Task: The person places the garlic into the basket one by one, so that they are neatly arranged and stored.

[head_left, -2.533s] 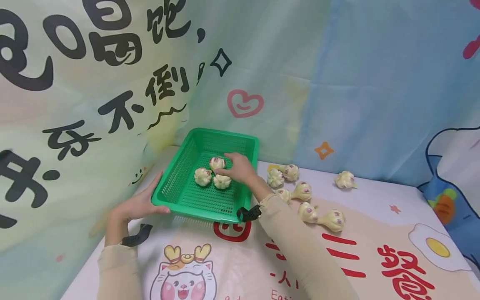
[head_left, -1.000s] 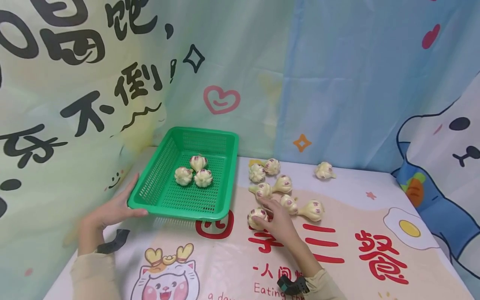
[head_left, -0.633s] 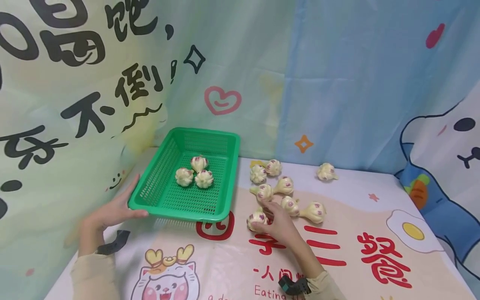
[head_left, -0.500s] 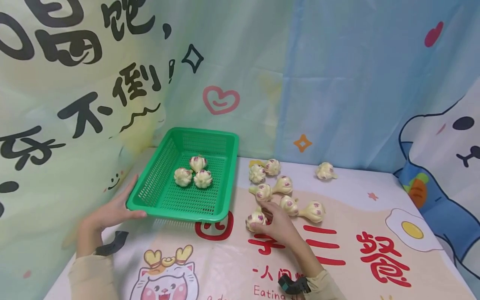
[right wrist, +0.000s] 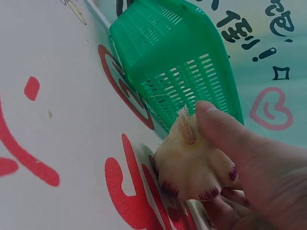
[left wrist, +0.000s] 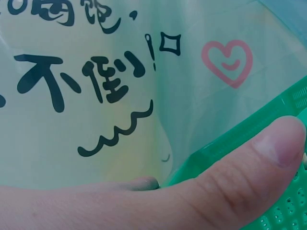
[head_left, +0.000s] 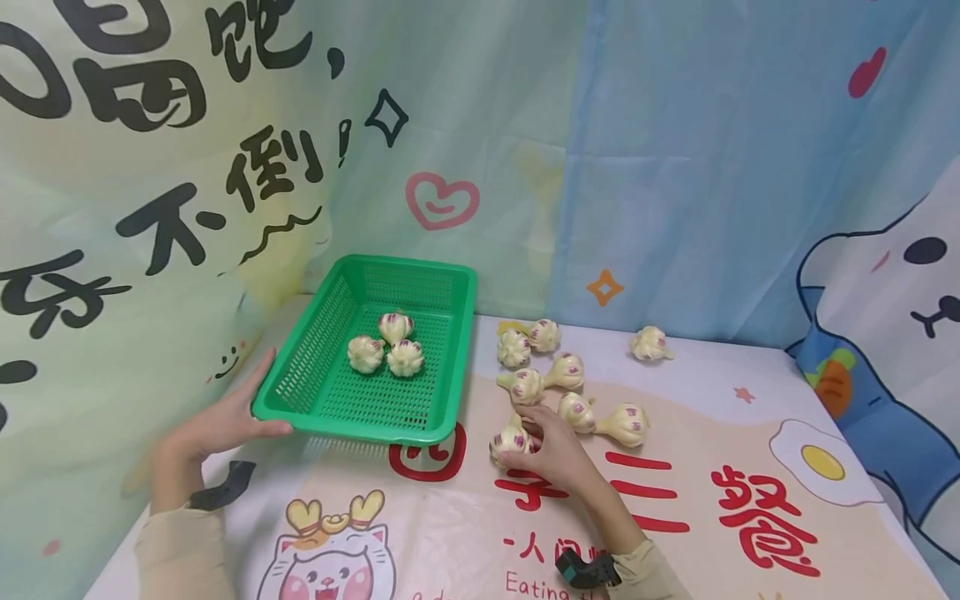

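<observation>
The left hand (head_left: 228,417) holds the near left corner of a green plastic basket (head_left: 360,432), with its thumb (left wrist: 259,163) at the front and the other fingers along the left side. The basket sits on the left part of the table, near the back, and it has lots of little holes. Three garlic bulbs lie inside it, bunched close together: one on the left (head_left: 366,354), one at the back (head_left: 395,327) and one on the right (head_left: 406,358). The right hand (head_left: 555,450) is out on the table, to the right of the basket and well apart from the left hand. It pinches one white garlic bulb with purple tips (head_left: 510,443) between thumb and fingers. A tuft of dry strands (right wrist: 186,124) sticks out of this bulb, next to the thumb. Nobody can tell for sure if the bulb touches the tablecloth (head_left: 450,542). Just past the right hand are six more bulbs in three pairs: a back pair (head_left: 545,336), a middle pair (head_left: 566,371) and a front pair (head_left: 624,425). One last bulb (head_left: 651,343) lies by itself farther right, near the blue curtain (head_left: 697,208). Both arms have tan sleeves and a black strap (head_left: 222,487) at each wrist.
</observation>
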A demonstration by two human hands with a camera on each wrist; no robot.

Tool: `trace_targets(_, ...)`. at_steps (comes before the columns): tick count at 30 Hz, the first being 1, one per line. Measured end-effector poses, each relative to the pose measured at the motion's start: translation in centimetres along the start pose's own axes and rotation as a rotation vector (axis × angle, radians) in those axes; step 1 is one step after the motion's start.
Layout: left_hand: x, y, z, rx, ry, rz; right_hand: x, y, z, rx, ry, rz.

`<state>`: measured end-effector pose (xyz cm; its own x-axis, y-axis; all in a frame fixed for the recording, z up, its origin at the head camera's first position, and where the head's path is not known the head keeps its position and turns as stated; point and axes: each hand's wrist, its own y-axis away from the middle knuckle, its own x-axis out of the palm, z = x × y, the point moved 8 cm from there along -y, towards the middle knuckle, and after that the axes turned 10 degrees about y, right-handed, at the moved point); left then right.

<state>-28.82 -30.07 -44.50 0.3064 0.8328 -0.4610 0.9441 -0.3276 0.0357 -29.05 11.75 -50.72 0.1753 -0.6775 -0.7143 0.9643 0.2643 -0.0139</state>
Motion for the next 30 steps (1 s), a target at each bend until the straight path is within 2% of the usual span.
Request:
trace_targets(15, 0.1, 0.0, 0.5, 0.004, 0.025, 0.013, 0.0, 0.4, -0.1, -0.005, 0.026, -0.019)
trace_targets(30, 0.0, -0.1, 0.1, 0.01, 0.02, 0.006, -0.8, 0.6, 1.7, -0.051, -0.023, -0.028)
